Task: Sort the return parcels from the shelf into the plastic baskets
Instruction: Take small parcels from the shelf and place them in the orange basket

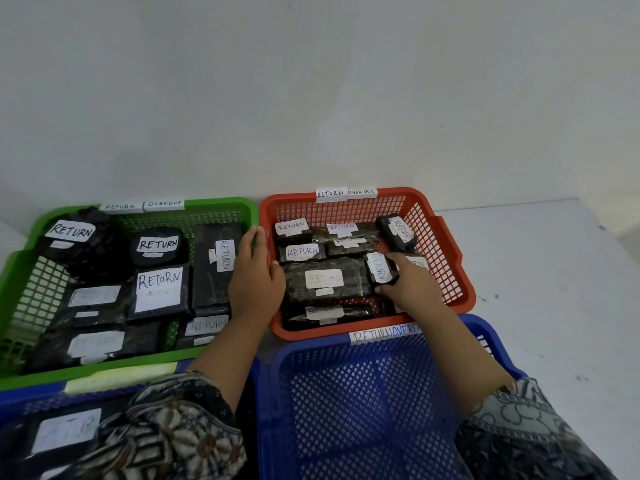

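Head view looks down on four plastic baskets on a pale surface (554, 271), and the step in hand appears to be setting a small black parcel (379, 268) into the orange basket (311, 332), or possibly lifting it back out; one frame cannot settle which. The right hand (408, 282) pinches this parcel, thumb under its near end and fingers curled over the far end, its white RETURN label facing up. The parcel sits just inside the basket, against the right end of a larger wrapped parcel (325, 278) and among several other labelled ones. The left hand (256, 271) rests on the orange basket's left rim, beside the green basket (214, 202); its fingers lie fairly straight along the gap and the thumb reaches inside the rim, so it seems to steady the basket and grips nothing. If the parcel is being placed, the next move calls for loosening the pinch and withdrawing without disturbing its neighbours, since the basket is crowded. The blue basket (346, 393) nearest the person holds no parcels in its visible part. No shelf is in view.
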